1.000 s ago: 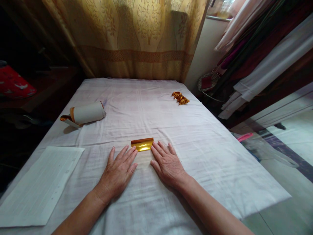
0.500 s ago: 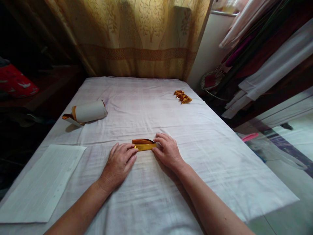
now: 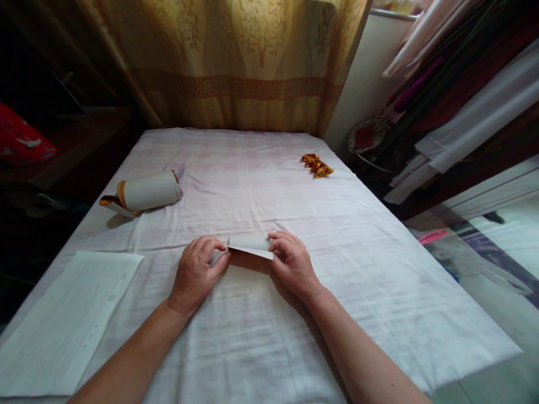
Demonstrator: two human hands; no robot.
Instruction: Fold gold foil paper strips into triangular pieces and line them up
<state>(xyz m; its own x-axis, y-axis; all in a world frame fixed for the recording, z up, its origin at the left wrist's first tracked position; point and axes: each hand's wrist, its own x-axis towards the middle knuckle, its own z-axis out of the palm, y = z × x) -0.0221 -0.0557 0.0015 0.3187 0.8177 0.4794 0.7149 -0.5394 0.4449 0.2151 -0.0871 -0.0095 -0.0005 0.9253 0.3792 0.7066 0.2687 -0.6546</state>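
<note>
A small folded piece of foil paper (image 3: 249, 242) spans the gap between my hands, its pale back facing up. My left hand (image 3: 200, 266) pinches its left end between thumb and fingers. At its right end my right hand (image 3: 292, 261) grips the paper the same way, the fingers curled over it. The paper's near edge is lifted a little, with a brownish reflection on the cloth below. Farther off at the right lie several folded gold foil pieces (image 3: 316, 166) in a row. To the left rests a roll of white-backed gold foil paper (image 3: 149, 191), its end curling loose.
A white cloth (image 3: 236, 348) covers the table. At the left edge lies a flat pale sheet (image 3: 80, 314). A patterned curtain (image 3: 236, 84) hangs behind the table. Hanging clothes (image 3: 471, 129) and a clear plastic bag (image 3: 480, 264) are at the right, a red patterned object (image 3: 25, 140) at the left.
The foil paper has been turned over: its gold side faced up, now the pale side does. Both hands stay at its ends, now pinching it. The view has shifted slightly.
</note>
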